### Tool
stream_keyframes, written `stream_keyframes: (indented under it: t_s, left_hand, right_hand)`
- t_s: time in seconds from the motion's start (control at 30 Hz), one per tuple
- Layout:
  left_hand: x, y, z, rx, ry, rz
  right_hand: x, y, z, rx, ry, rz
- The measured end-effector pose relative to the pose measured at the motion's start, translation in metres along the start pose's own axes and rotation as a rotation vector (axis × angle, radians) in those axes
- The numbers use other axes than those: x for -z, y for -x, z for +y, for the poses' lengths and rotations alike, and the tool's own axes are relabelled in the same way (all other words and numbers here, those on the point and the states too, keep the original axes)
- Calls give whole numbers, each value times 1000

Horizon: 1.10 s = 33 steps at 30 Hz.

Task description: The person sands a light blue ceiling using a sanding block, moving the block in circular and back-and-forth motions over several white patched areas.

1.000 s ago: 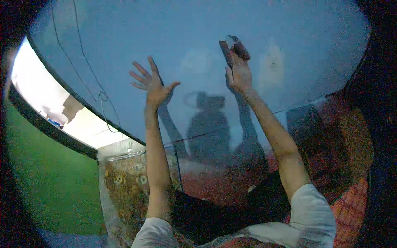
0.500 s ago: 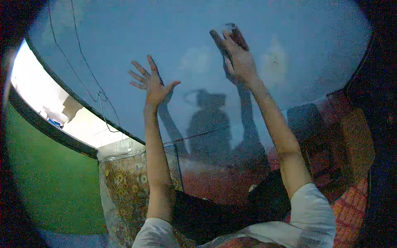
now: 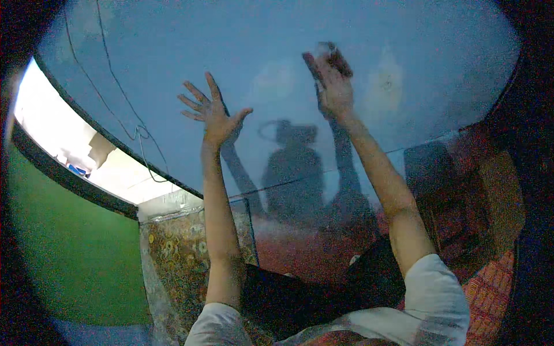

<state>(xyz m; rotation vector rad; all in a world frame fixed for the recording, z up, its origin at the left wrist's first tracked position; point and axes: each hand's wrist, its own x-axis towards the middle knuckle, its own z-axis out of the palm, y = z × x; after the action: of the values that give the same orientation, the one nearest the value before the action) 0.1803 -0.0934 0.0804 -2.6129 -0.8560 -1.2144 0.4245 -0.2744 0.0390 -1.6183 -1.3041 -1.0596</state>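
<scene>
My left hand [image 3: 216,118] is open, its fingers and thumb spread, against or close to the blue wall [image 3: 190,40]. A shadow falls just beside it. Higher up and to the right, my right hand [image 3: 336,95] is on a small dark brown object [image 3: 341,61] at the wall. Parts of this object show past the fingers; the hand hides the rest, and blur keeps me from telling its kind. Pale patches [image 3: 388,81] mark the paint to the right of that hand.
Two thin wires [image 3: 109,63] hang down the wall at the left. Beside them is a bright opening [image 3: 63,127] with a dark frame, above a green surface [image 3: 75,248]. A patterned cover [image 3: 173,248] lies below my left forearm. A red patterned cloth [image 3: 490,294] is at the lower right.
My right hand and the dark brown object have moved a little down and to the right along the wall. My left hand has hardly moved and stays spread.
</scene>
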Motion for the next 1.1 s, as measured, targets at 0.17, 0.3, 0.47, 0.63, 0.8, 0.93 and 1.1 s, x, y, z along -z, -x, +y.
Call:
stream_keyframes:
  t_s: [0.17, 0.3, 0.47, 0.63, 0.8, 0.93, 1.1]
  left_hand:
    - [3, 0, 0, -26, -3, 12]
    - [5, 3, -7, -39, -26, 15]
    - [2, 3, -4, -17, -52, 8]
    - [11, 2, 0, -18, -28, -2]
    - [4, 1, -3, -34, -4, 14]
    - [2, 1, -9, -17, -33, 1]
    - [5, 4, -10, -21, -24, 1]
  right_hand:
    - [-20, 39, 0, -7, -32, -80]
    - [-2, 7, -13, 105, 28, -49]
    - [6, -20, -4, 134, 57, -31]
    - [2, -24, -15, 19, -13, -5]
    - [-2, -7, -17, 5, 39, -71]
    - [14, -27, -19, 56, 92, -122]
    - [9, -34, -16, -18, -46, -17]
